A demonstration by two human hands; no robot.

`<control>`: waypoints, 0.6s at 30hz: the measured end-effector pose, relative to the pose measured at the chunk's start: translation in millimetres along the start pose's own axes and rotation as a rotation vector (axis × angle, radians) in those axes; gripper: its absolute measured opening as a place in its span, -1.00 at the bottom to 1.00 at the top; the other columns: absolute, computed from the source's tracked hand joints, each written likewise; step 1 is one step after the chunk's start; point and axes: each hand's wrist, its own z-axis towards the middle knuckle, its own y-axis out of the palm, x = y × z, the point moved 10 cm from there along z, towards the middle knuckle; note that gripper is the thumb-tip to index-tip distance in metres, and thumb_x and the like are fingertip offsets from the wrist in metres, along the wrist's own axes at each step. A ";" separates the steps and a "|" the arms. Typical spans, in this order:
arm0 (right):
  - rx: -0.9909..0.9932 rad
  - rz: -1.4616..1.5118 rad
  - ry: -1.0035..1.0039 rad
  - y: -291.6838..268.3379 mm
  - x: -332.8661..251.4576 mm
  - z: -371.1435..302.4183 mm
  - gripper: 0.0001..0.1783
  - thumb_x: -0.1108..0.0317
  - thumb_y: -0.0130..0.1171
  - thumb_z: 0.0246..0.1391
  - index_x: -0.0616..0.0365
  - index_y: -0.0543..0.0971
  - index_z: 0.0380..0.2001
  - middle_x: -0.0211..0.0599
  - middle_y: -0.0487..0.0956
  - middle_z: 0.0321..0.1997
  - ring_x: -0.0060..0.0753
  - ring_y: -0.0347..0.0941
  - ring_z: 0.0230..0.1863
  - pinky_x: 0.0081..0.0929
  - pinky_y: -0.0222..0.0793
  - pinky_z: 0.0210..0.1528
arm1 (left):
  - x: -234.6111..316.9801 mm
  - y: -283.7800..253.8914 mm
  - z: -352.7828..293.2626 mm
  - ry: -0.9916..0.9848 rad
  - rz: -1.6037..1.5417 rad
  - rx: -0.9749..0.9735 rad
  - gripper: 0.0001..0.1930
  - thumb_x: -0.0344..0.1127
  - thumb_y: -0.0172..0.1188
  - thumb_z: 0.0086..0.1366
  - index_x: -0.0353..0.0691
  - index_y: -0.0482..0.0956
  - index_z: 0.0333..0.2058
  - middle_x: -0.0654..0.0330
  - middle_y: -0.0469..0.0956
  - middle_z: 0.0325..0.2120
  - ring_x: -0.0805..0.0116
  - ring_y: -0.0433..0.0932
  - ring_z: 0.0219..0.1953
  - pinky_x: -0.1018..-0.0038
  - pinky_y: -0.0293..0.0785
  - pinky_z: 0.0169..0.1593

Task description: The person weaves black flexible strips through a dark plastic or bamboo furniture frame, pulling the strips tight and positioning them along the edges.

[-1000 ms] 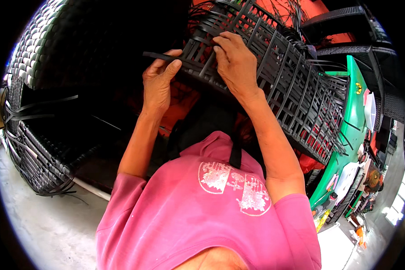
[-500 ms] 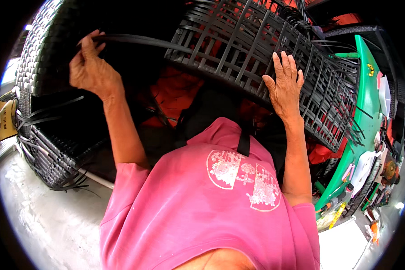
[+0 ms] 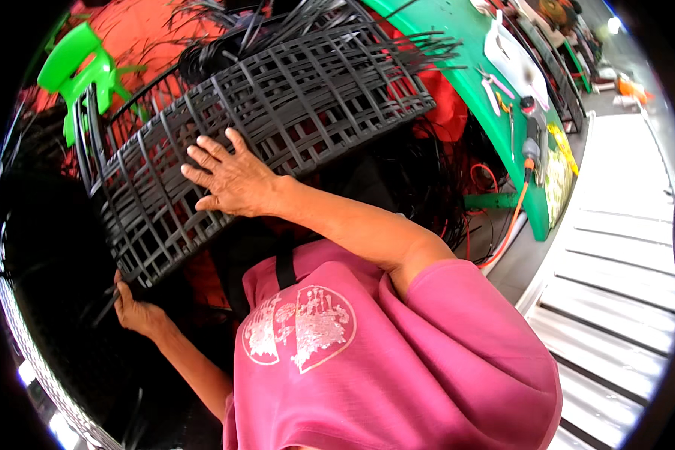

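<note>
Across black woven panel (image 3: 266, 105), your right hand (image 3: 236, 184) splayed; by near left corner (image 3: 144, 277), your left hand (image 3: 136, 309), can't tell if gripping; 2 hands apart.

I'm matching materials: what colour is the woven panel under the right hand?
The woven panel is black, best seen in the head view.

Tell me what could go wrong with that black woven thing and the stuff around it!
The loose strip ends sticking out might scratch someone. The left hand, right by a corner of the black woven panel, could get scraped. And the orange cord trailing off the green table might snag and drag its tool down.
</note>
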 end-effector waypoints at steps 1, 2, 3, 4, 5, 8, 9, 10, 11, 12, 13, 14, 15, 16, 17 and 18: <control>-0.006 0.009 0.004 -0.3 3.6 -0.1 -0.25 -0.24 -0.26 0.12 0.03 0.18 0.24 -0.12 0.07 0.35 -0.06 -0.20 0.40 0.24 -0.41 0.29 | -0.5 -2.8 10.2 0.039 0.010 -0.007 -0.82 -0.50 0.07 0.23 -0.51 0.53 -0.25 0.06 0.56 -0.24 0.33 0.51 -0.18 0.44 0.41 -0.02; -0.017 0.027 0.009 -0.9 5.2 -5.0 -0.24 -0.25 -0.27 0.13 0.03 0.17 0.24 -0.11 0.05 0.35 -0.05 -0.21 0.40 0.25 -0.41 0.29 | -9.7 -18.9 30.6 0.076 -0.008 -0.016 -0.81 -0.44 0.07 0.25 -0.51 0.54 -0.30 0.05 0.57 -0.29 0.32 0.52 -0.20 0.46 0.41 -0.02; 0.002 0.019 0.020 2.9 9.4 -9.5 -0.22 -0.27 -0.28 0.12 0.03 0.17 0.24 -0.11 0.03 0.36 -0.05 -0.22 0.40 0.26 -0.42 0.29 | 6.4 -23.4 32.2 0.059 0.093 0.065 -0.78 -0.41 0.06 0.26 -0.52 0.54 -0.29 0.03 0.57 -0.28 0.30 0.52 -0.20 0.46 0.41 -0.01; 0.001 0.009 0.020 3.3 11.8 -13.2 -0.21 -0.28 -0.28 0.11 0.04 0.17 0.25 -0.10 0.03 0.36 -0.05 -0.22 0.40 0.26 -0.41 0.28 | 22.7 -29.5 32.2 0.044 0.191 0.154 -0.75 -0.37 0.05 0.27 -0.52 0.53 -0.28 0.01 0.57 -0.27 0.27 0.53 -0.20 0.46 0.40 0.00; 0.004 0.007 0.006 2.2 7.7 -12.1 -0.21 -0.29 -0.28 0.11 0.04 0.16 0.25 -0.10 0.03 0.36 -0.04 -0.22 0.40 0.26 -0.41 0.28 | 22.0 -52.9 41.7 0.031 0.194 0.210 -0.70 -0.31 0.03 0.30 -0.52 0.51 -0.24 0.00 0.56 -0.26 0.25 0.53 -0.19 0.44 0.42 -0.01; 0.022 0.027 -0.031 8.1 -0.1 -6.5 -0.17 -0.32 -0.29 0.09 0.05 0.15 0.25 -0.09 0.02 0.36 -0.02 -0.22 0.40 0.27 -0.42 0.28 | -27.0 -96.8 66.0 -0.104 0.059 0.242 -0.61 -0.18 0.00 0.33 -0.50 0.47 -0.15 -0.02 0.54 -0.22 0.20 0.52 -0.18 0.40 0.44 -0.06; 0.022 0.022 -0.031 8.5 -1.4 -5.5 -0.17 -0.32 -0.29 0.09 0.05 0.15 0.25 -0.09 0.02 0.36 -0.02 -0.23 0.40 0.27 -0.42 0.28 | -55.8 -85.4 61.5 -0.212 -0.074 0.149 -0.60 -0.17 0.02 0.32 -0.49 0.47 -0.15 0.00 0.53 -0.21 0.21 0.52 -0.19 0.41 0.44 -0.08; 0.020 0.013 -0.029 8.3 -1.4 -5.5 -0.17 -0.32 -0.30 0.09 0.06 0.15 0.25 -0.09 0.01 0.36 -0.02 -0.23 0.40 0.27 -0.42 0.28 | -73.9 -67.9 55.8 -0.323 -0.208 0.051 -0.59 -0.15 0.04 0.31 -0.48 0.47 -0.15 0.02 0.53 -0.20 0.22 0.51 -0.19 0.42 0.44 -0.09; 0.017 -0.011 -0.031 9.0 -1.7 -5.1 -0.17 -0.32 -0.30 0.09 0.05 0.15 0.25 -0.09 0.01 0.36 -0.02 -0.25 0.41 0.27 -0.43 0.29 | -60.4 -39.4 43.0 -0.274 -0.219 -0.045 -0.61 -0.17 0.07 0.29 -0.47 0.48 -0.15 0.02 0.52 -0.18 0.24 0.50 -0.18 0.42 0.44 -0.10; 0.017 -0.006 -0.023 9.8 0.0 -5.6 -0.17 -0.32 -0.30 0.09 0.05 0.14 0.25 -0.10 0.01 0.36 -0.01 -0.25 0.41 0.26 -0.44 0.29 | -43.7 -1.2 17.7 -0.230 -0.230 -0.142 -0.63 -0.20 0.11 0.27 -0.46 0.49 -0.16 0.02 0.51 -0.17 0.26 0.50 -0.17 0.43 0.44 -0.11; 0.016 0.001 -0.021 9.2 0.1 -5.6 -0.17 -0.32 -0.31 0.09 0.05 0.14 0.25 -0.10 0.01 0.37 -0.01 -0.25 0.41 0.26 -0.44 0.29 | -30.7 21.3 1.9 -0.183 -0.240 -0.232 -0.65 -0.22 0.14 0.24 -0.44 0.50 -0.16 0.02 0.50 -0.15 0.28 0.49 -0.17 0.43 0.44 -0.11; 0.016 0.009 -0.019 9.0 0.4 -6.1 -0.17 -0.32 -0.31 0.09 0.05 0.14 0.25 -0.10 0.01 0.37 -0.01 -0.25 0.41 0.26 -0.44 0.29 | -34.9 16.1 4.3 -0.207 -0.182 -0.189 -0.64 -0.23 0.15 0.24 -0.44 0.49 -0.14 0.03 0.49 -0.15 0.28 0.49 -0.17 0.43 0.44 -0.11; 0.011 0.016 -0.022 9.5 1.2 -7.3 -0.17 -0.31 -0.31 0.10 0.05 0.14 0.26 -0.10 0.00 0.37 -0.01 -0.26 0.41 0.26 -0.46 0.29 | -40.1 9.8 10.0 -0.231 -0.123 -0.146 -0.63 -0.24 0.16 0.23 -0.44 0.47 -0.12 0.04 0.49 -0.14 0.28 0.48 -0.18 0.43 0.44 -0.10; 0.008 0.009 -0.021 8.2 2.4 -7.8 -0.17 -0.31 -0.31 0.10 0.05 0.14 0.26 -0.10 0.00 0.37 -0.01 -0.26 0.41 0.26 -0.46 0.29 | -43.2 5.5 15.2 -0.251 -0.066 -0.103 -0.62 -0.25 0.17 0.23 -0.44 0.46 -0.10 0.06 0.48 -0.14 0.29 0.48 -0.18 0.43 0.44 -0.09; 0.005 0.001 -0.019 7.0 4.1 -9.0 -0.17 -0.31 -0.31 0.10 0.05 0.14 0.26 -0.10 0.00 0.37 -0.02 -0.26 0.41 0.26 -0.46 0.29 | -42.3 6.2 17.9 -0.229 -0.044 -0.105 -0.63 -0.26 0.18 0.22 -0.44 0.45 -0.10 0.06 0.48 -0.14 0.29 0.48 -0.18 0.42 0.44 -0.09; 0.002 -0.007 -0.017 5.6 6.4 -10.9 -0.17 -0.31 -0.31 0.10 0.05 0.13 0.26 -0.10 -0.01 0.37 -0.02 -0.26 0.41 0.26 -0.46 0.29 | -42.1 7.6 19.2 -0.208 -0.023 -0.107 -0.63 -0.28 0.18 0.22 -0.44 0.45 -0.09 0.06 0.48 -0.15 0.29 0.48 -0.18 0.42 0.44 -0.08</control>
